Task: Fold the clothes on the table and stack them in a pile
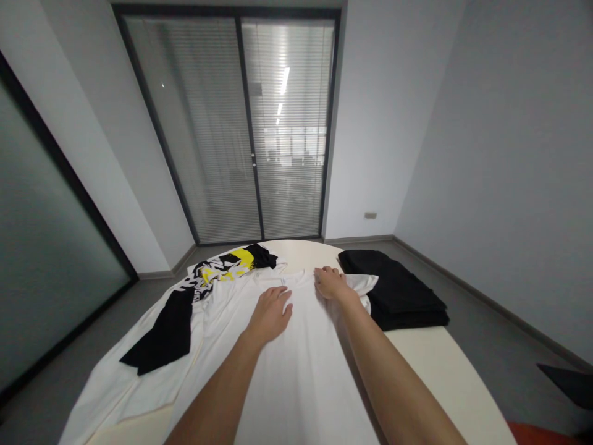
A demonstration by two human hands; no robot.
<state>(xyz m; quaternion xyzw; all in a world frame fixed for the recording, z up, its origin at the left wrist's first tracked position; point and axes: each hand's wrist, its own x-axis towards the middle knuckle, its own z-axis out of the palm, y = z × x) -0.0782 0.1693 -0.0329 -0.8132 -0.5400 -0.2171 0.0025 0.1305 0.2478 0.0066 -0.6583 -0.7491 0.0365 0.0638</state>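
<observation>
A white T-shirt (301, 364) lies spread out on the table, its neckline at the far end and a small label at the collar. My left hand (271, 314) rests on the shirt just below the collar, fingers spread apart and holding nothing. At the shirt's right shoulder, my right hand (330, 283) has its fingers curled onto the fabric, with the fingertips partly hidden. The short sleeve (364, 283) sticks out to the right beyond that hand and overlaps a stack of folded black cloth (398, 287).
Left of the shirt lies a heap of garments, with a black, white and yellow printed piece (227, 266) and a black part (169, 334) over white cloth. The cream table (440, 364) has a rounded edge. Glass doors with blinds (287, 185) stand behind it.
</observation>
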